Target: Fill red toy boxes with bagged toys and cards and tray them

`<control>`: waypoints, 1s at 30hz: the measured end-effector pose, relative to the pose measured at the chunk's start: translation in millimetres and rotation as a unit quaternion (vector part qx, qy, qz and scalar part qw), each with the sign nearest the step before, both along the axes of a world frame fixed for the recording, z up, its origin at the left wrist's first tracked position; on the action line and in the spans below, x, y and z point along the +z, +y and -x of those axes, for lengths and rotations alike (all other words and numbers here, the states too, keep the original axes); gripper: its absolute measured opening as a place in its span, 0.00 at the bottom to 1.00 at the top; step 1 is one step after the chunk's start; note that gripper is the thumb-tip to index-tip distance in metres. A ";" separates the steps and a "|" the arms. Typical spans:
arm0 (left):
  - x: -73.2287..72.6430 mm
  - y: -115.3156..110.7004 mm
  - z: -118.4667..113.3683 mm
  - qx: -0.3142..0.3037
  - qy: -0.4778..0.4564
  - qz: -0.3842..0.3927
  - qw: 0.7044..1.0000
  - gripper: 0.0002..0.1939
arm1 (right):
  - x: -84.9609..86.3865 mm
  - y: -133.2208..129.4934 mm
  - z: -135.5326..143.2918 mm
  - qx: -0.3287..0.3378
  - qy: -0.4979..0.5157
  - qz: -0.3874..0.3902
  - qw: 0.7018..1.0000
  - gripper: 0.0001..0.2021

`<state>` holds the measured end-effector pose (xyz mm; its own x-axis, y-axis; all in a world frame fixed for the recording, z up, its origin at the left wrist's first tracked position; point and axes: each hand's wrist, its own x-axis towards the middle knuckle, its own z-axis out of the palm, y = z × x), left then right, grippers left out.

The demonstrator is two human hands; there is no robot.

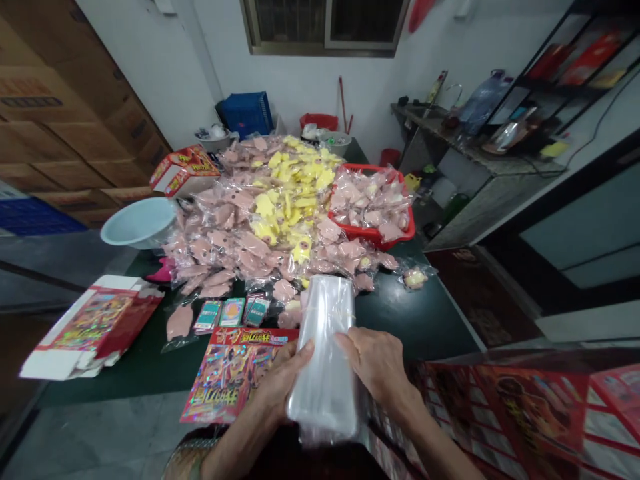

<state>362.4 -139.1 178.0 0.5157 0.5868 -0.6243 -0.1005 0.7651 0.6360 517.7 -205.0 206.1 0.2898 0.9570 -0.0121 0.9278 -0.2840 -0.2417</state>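
- Head view shows both hands near the bottom middle, closed from two sides on a stack of clear plastic bags (327, 353).
- The left hand (283, 380) holds the left edge of the stack, with the thumb lying on top of the plastic and the other fingers hidden under it.
- The right hand (377, 363) presses on the right edge, fingers bent over the top surface.
- The stack stands between the two hands, long side pointing away from the person, and its far end reaches past the fingers toward the pile.
- A thin band seems to go around the upper part of the stack, but I cannot tell for sure.
- Under the left hand lies a red shiny printed card (230, 380) on the dark green table (430, 320).
- Just beyond the stack is a big pile of pink and yellow packed items (265, 213); a red basket (373, 232) with more of them is at its right side.
- Three small card packs (233, 312) lie between the pile and the printed card.
- A pale blue bowl (137, 223) and a flattened red carton (93, 327) are at the left, well apart from the hands.
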 end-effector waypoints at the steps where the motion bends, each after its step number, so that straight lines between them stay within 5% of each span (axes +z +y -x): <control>1: 0.4 -0.3 -0.8 -0.005 -0.005 0.004 1.000 0.20 | 0.7 -2.5 -2.9 0.017 0.013 0.014 1.000 0.20; 5: 2.4 -1.6 -2.5 -0.038 -0.023 0.000 0.999 0.23 | 1.3 -15.3 -13.4 0.054 0.045 0.039 0.997 0.17; 10: 1.5 -7.3 -7.1 -0.063 -0.010 -0.030 0.997 0.24 | 3.8 -30.7 -4.4 -0.015 0.017 -0.027 0.999 0.13; 15: 2.6 -5.2 -20.2 0.015 0.029 -0.013 0.999 0.22 | -2.0 -30.4 20.7 0.044 0.036 -0.112 0.992 0.34; 22: 0.5 4.2 -29.3 0.077 0.005 0.048 0.996 0.27 | -12.4 -9.4 22.1 0.076 0.151 -0.165 0.972 0.08; 30: 12.7 26.9 -20.0 0.054 -0.058 0.106 0.991 0.29 | -3.4 -11.5 24.3 0.205 0.299 -0.238 0.901 0.10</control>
